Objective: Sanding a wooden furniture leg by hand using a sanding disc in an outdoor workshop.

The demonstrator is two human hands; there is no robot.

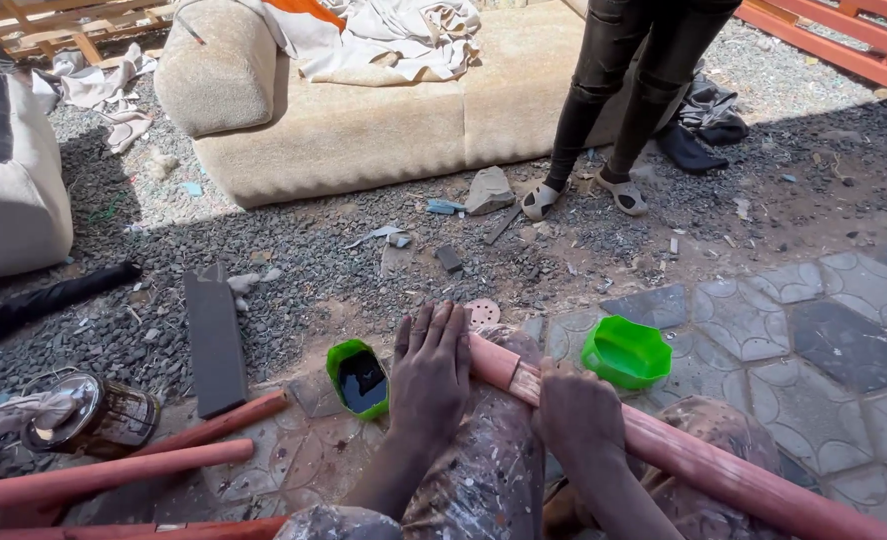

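Reddish-pink pole (703, 465); green bowl (625, 350); paint-speckled trousers (488, 480).

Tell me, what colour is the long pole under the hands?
The pole is reddish pink, seen best in the head view.

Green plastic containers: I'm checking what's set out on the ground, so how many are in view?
2. One green container holding dark liquid sits just beside the left hand; the other green container stands on the paving beyond the right hand. More may be hidden outside the view.
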